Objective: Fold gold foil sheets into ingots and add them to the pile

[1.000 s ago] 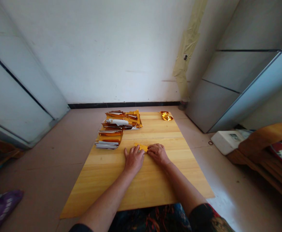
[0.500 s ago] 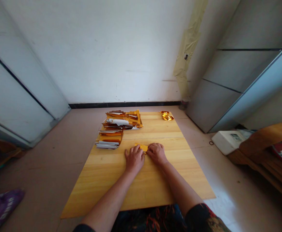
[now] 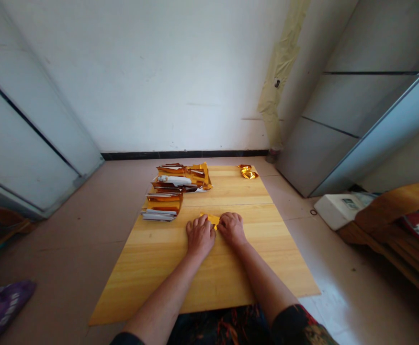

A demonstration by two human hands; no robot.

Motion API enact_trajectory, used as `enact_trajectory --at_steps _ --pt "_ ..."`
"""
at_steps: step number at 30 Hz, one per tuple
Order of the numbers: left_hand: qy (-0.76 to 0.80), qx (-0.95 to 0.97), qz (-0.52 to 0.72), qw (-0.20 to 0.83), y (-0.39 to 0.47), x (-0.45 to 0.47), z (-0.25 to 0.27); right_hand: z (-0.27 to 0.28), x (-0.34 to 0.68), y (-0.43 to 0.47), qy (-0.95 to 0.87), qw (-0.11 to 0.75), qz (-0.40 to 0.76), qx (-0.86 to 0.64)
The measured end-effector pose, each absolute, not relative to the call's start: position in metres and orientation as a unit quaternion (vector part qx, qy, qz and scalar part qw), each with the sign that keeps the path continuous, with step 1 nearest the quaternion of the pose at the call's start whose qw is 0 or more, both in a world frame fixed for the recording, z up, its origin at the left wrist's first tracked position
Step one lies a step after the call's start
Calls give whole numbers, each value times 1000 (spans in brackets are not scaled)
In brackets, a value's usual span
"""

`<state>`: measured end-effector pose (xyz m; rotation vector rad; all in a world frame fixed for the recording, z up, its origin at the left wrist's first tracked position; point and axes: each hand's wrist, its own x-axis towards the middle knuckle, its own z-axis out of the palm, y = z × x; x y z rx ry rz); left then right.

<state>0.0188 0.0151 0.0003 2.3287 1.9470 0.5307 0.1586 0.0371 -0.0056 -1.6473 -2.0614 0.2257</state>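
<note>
A small sheet of gold foil paper [image 3: 213, 219] lies on the wooden tabletop [image 3: 159, 268], partly covered by both hands. My left hand [image 3: 199, 233] grips its left side, fingers bent and pressed down, while my right hand [image 3: 232, 227] pinches its right side. Between the hands a bit of shiny gold shows at the near edge; the fingertips hide the rest. Beyond my left hand stand stacks of gold foil paper [image 3: 164, 201] with white backing, bundled in rows. At the far right corner sit a few folded shiny gold foil pieces [image 3: 248, 172].
A white wall [image 3: 180, 76] rises beyond the table. Grey cabinet panels [image 3: 331, 105] stand at the right, near a white box [image 3: 334, 211] and a wooden bench [image 3: 381, 220]. A purple bag [image 3: 6, 306] lies on the floor at left.
Both hands stay almost in place, with slight finger movement. A little more gold shows at the near edge between them. The stacks and folded pieces have not moved.
</note>
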Motion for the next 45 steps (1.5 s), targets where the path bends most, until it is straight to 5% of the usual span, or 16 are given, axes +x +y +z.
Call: enact_trajectory --at_steps 45 --pt "535 833 138 44 17 -8 -2 -14 166 48 -728 267 152 -613"
